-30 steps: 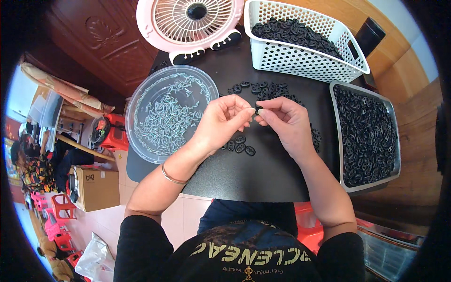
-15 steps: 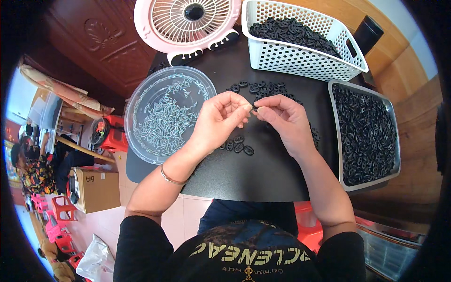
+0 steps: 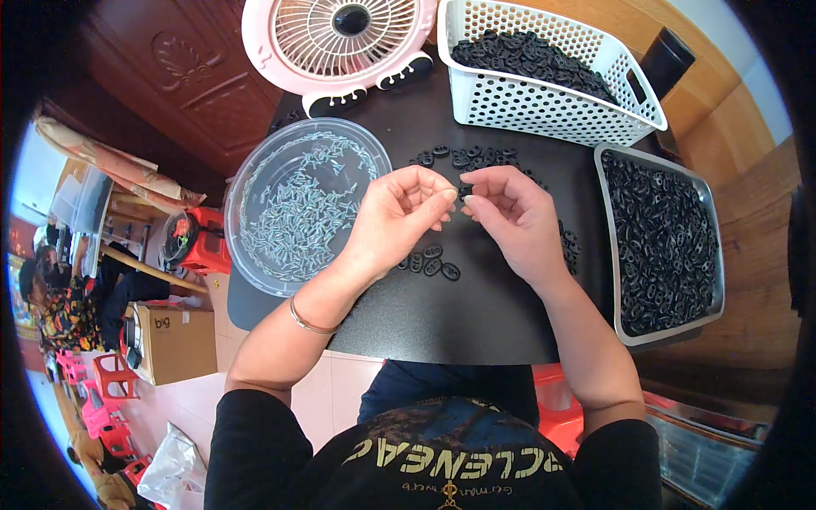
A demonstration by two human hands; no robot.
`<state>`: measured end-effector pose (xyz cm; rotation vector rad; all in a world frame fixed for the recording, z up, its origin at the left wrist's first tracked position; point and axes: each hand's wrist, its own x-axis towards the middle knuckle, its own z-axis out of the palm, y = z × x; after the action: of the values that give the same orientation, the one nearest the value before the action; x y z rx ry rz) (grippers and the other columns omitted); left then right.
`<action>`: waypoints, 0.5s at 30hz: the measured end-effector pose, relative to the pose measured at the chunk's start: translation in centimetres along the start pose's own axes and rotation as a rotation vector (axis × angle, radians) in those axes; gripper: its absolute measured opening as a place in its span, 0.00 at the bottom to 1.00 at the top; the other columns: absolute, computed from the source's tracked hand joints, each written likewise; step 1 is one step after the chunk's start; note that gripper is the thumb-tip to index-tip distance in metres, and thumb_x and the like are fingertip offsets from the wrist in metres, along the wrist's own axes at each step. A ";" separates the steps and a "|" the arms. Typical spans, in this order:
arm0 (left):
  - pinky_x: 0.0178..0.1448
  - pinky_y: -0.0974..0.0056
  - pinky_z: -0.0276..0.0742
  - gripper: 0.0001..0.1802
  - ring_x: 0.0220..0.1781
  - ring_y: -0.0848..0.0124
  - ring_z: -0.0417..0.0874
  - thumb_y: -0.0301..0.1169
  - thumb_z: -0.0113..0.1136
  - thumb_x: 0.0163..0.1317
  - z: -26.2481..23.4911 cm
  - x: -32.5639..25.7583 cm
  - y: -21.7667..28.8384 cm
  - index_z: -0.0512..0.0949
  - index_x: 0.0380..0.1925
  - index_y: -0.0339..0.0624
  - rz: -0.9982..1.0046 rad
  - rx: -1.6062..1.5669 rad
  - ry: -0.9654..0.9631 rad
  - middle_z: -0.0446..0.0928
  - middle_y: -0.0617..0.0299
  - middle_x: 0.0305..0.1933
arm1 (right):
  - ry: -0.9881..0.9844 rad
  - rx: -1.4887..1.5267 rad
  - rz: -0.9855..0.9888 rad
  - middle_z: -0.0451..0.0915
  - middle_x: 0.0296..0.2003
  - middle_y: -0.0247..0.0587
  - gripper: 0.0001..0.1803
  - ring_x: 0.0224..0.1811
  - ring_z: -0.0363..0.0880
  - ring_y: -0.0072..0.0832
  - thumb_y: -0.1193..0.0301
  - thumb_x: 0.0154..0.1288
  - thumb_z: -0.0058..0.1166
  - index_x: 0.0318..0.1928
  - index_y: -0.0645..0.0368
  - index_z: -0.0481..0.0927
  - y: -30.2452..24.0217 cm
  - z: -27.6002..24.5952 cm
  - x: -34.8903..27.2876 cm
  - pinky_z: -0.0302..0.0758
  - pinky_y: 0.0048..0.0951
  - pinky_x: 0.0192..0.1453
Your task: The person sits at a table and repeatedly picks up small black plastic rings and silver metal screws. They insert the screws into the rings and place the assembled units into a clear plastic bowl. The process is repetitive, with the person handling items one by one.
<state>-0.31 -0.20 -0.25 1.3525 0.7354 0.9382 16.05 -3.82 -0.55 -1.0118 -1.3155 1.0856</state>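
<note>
My right hand (image 3: 520, 217) pinches a small black oval piece (image 3: 465, 192) with holes between thumb and fingertips, above the middle of the dark table. Beside it, my left hand (image 3: 398, 212) has its thumb and index finger pressed together. Whatever lies in that pinch is too small to make out. The fingertips of both hands almost meet at the black piece. Loose black oval two-hole pieces (image 3: 432, 267) lie under and below my hands, and more (image 3: 484, 158) lie beyond them. A clear round tub (image 3: 285, 170) of small silvery spring-like pieces (image 3: 293, 234) stands left of my left hand.
At the far right stands a white perforated basket (image 3: 544, 119) of black pieces. A metal tray (image 3: 722, 280) filled with black oval pieces sits at the right edge. A pink fan (image 3: 348, 76) stands at the back left. A cardboard box (image 3: 183, 340) and red stools are on the floor to the left.
My right thumb and fingers have spread slightly around the black piece, which now shows more. My left hand has hardly moved.
</note>
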 end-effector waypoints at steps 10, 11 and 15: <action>0.30 0.78 0.68 0.04 0.26 0.81 0.72 0.27 0.56 0.56 0.0 0.0 0.1 0.73 0.28 0.37 -0.056 -0.023 -0.006 0.74 0.65 0.25 | -0.029 -0.047 0.005 0.76 0.31 0.33 0.10 0.34 0.74 0.15 0.80 0.56 0.50 0.41 0.62 0.75 -0.2 -0.2 0.0 0.72 0.17 0.39; 0.30 0.77 0.68 0.04 0.25 0.81 0.72 0.27 0.56 0.56 0.0 0.0 0.0 0.73 0.28 0.37 -0.057 -0.031 -0.007 0.74 0.65 0.24 | -0.022 -0.023 0.025 0.76 0.31 0.33 0.10 0.33 0.74 0.15 0.80 0.56 0.50 0.41 0.62 0.75 -0.3 -0.1 0.0 0.72 0.17 0.39; 0.30 0.78 0.68 0.04 0.26 0.81 0.73 0.27 0.56 0.56 0.2 -0.1 0.0 0.74 0.28 0.37 -0.049 -0.043 -0.015 0.74 0.65 0.25 | -0.013 0.050 0.080 0.77 0.31 0.34 0.09 0.32 0.75 0.16 0.79 0.56 0.50 0.39 0.63 0.75 -0.2 -0.1 0.0 0.73 0.17 0.38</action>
<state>-0.21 -0.37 -0.20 1.2972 0.7300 0.8988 16.20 -3.86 -0.31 -1.0291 -1.2609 1.1817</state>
